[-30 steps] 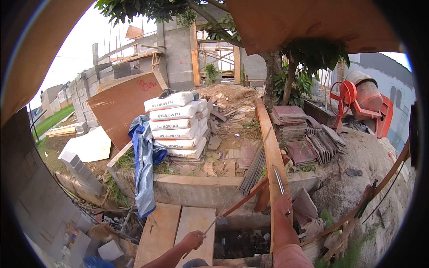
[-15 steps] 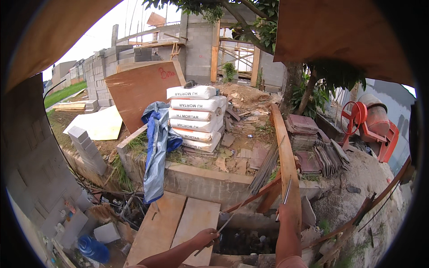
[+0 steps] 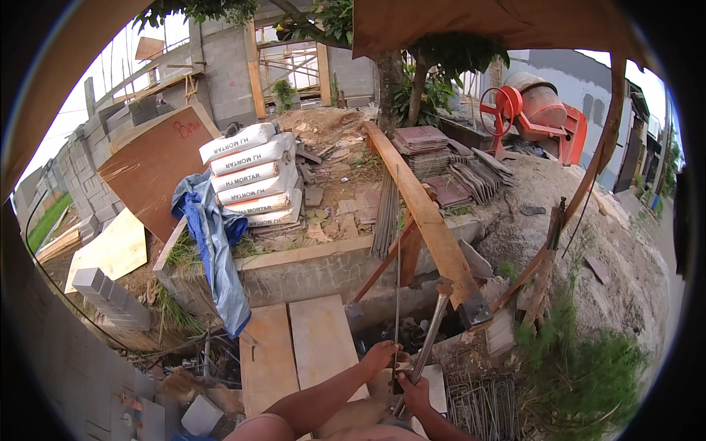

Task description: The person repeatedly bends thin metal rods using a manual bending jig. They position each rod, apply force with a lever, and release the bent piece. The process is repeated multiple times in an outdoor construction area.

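My left hand (image 3: 381, 356) is closed around a thin steel rod (image 3: 398, 294), which stands nearly upright and reaches toward the wooden beam. Just below and to the right, my right hand (image 3: 414, 393) grips a long metal bar (image 3: 430, 331) with a thicker upper end, tilted up to the right. Both hands are close together in front of me, and the rod's lower end lies between them, partly hidden by the fingers. Beyond them, the long wooden beam (image 3: 426, 217) slopes away, a dark metal plate (image 3: 476, 312) on its near end.
Bent steel rods (image 3: 482, 408) lie in a pile by my right arm. Boards (image 3: 323, 345) bridge the ditch ahead. Farther off are stacked white bags (image 3: 250, 176), a blue tarp (image 3: 217, 257), roof tiles (image 3: 423, 140), a thin rod bundle (image 3: 386, 220) and an orange mixer (image 3: 540, 110).
My view has swung to the right. My hands have come together; the rod has gone from slanting to nearly upright, and the metal bar has come down nearer to me, off the beam.
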Demonstrator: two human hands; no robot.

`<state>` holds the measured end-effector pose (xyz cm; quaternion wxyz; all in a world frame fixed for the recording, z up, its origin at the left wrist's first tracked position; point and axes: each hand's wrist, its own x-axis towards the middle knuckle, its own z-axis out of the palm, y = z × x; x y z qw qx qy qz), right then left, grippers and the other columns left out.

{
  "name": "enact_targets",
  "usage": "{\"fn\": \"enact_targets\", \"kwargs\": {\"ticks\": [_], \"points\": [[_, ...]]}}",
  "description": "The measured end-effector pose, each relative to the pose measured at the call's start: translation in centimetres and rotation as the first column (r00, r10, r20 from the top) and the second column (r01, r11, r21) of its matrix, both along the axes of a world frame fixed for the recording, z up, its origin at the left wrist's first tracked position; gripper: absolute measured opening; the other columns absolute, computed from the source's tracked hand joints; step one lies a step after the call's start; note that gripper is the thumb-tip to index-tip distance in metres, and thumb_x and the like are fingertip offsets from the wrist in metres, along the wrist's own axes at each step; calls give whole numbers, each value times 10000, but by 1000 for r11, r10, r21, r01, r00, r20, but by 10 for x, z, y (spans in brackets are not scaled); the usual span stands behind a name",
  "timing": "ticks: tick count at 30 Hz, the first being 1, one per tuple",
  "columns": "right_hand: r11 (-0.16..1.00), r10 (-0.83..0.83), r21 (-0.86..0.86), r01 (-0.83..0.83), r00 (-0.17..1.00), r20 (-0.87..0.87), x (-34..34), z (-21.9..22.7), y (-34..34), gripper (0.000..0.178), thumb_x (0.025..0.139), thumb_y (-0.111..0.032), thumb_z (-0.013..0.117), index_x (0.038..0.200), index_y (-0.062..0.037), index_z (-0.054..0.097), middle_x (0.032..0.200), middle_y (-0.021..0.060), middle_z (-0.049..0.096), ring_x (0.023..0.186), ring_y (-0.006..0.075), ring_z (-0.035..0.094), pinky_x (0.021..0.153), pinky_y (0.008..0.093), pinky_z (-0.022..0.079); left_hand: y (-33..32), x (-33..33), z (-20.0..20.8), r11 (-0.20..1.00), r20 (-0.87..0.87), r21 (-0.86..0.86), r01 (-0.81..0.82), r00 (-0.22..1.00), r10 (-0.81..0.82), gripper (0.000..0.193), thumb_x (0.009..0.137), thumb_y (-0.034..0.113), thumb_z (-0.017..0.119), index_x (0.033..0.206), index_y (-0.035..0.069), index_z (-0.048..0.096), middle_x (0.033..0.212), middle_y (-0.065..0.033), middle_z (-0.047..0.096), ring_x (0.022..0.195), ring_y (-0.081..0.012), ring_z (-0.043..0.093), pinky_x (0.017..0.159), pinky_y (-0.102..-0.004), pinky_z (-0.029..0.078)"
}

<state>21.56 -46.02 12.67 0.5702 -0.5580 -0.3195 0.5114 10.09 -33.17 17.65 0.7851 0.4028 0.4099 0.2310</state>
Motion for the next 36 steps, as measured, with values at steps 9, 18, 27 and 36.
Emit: {"fn": "enact_targets", "kwargs": {"ticks": [9,18,27,36], "points": [[963,-239,-104,250,966,101,106,89,-91,105,824,-43,652,876,37,606,665,85,613,550,165,593,496,308,472,-56,128,4,942,-1,97,320,947,-322,209,995,241,480,1119,90,557,1063,-53,674,969,-165,635,851,-343,489],[971,-189,-78,225,928,320,276,67,-124,94,809,-39,641,756,0,573,601,67,578,503,156,548,471,321,426,-87,123,-73,859,-325,262,440,878,-351,360,924,339,597,1123,39,614,998,-87,679,933,-166,650,805,-327,500],[933,-194,-247,261,945,264,258,-8,-194,122,840,-32,651,842,11,537,613,70,571,506,152,549,473,321,444,-160,-235,-294,372,-818,-515,772,-312,-484,321,843,196,515,1072,86,712,1151,-173,657,1076,-329,631,884,-423,503],[821,-149,-460,337,905,398,241,7,-303,172,796,-132,693,870,8,626,689,88,625,559,153,565,520,364,460,-49,-161,-239,613,-936,-251,749,-28,-350,392,931,355,457,853,58,701,883,-149,682,850,-263,686,685,-405,553]]}}
